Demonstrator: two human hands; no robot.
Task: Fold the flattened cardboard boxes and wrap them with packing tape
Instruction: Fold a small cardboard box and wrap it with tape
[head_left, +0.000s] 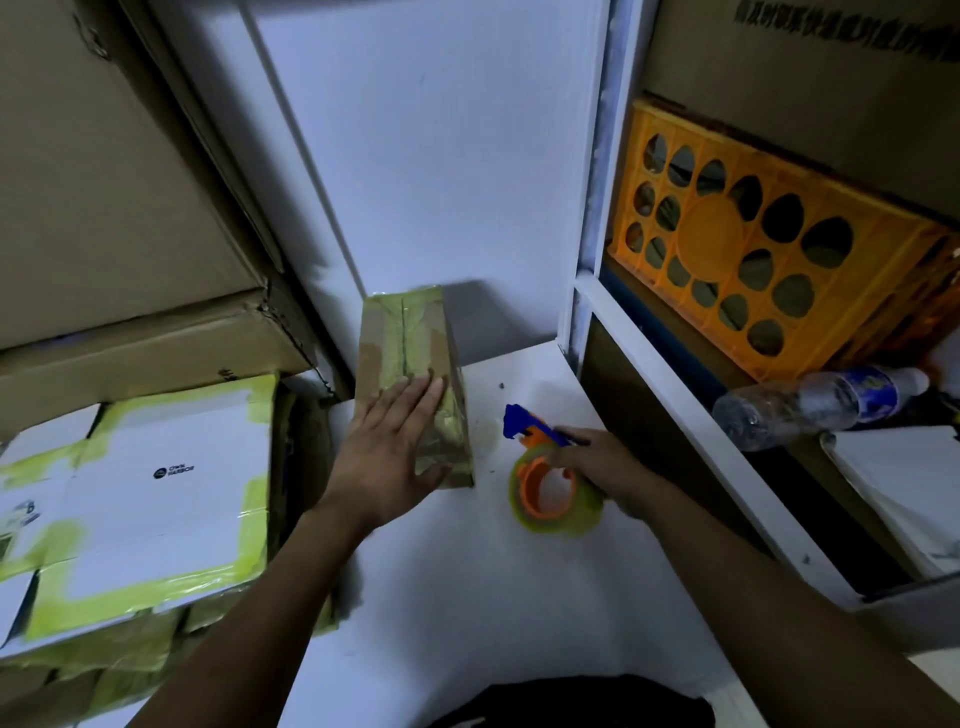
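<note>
A small brown cardboard box (402, 343), folded and wrapped with shiny yellowish tape, stands on the white table (519, 597) near the wall. My left hand (387, 447) lies flat on the box's top near its front end, fingers straight and spread. To its right, my right hand (597, 462) grips a tape dispenser (550, 483) with a blue cutter, an orange core and a roll of yellowish tape, which rests on the table.
Taped white boxes (145, 499) are stacked at the left, under large brown cartons (104, 208). A white shelf frame (675, 415) at the right holds an orange crate (769, 260) and a lying plastic bottle (815, 400). A dark cloth (571, 701) lies at the table's near edge.
</note>
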